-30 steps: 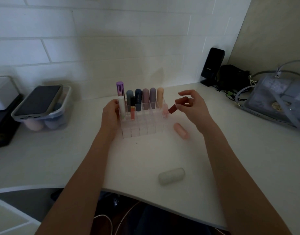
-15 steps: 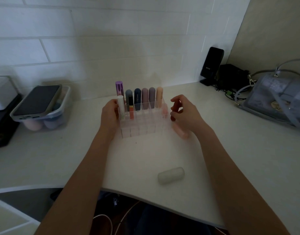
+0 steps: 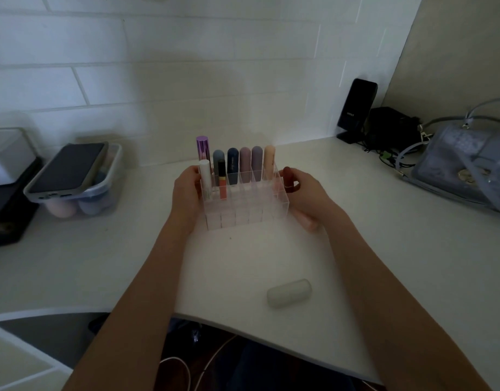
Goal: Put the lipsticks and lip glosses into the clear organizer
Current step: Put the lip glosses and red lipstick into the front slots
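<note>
Organizer (image 3: 244, 206) steadied by left hand (image 3: 185, 193); right hand (image 3: 305, 196) grips red lipstick (image 3: 288, 176) beside it.

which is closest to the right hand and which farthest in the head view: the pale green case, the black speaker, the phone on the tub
From the right hand:
1. Pale green case, on the desk's near edge, below the hand.
2. Black speaker, in the back right corner.
3. Phone, far left, lying on the tub.

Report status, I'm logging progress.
Left hand steadies clear organizer. Right hand holds dark red lipstick at its right side. Pink lipstick under right hand, on counter.
</note>
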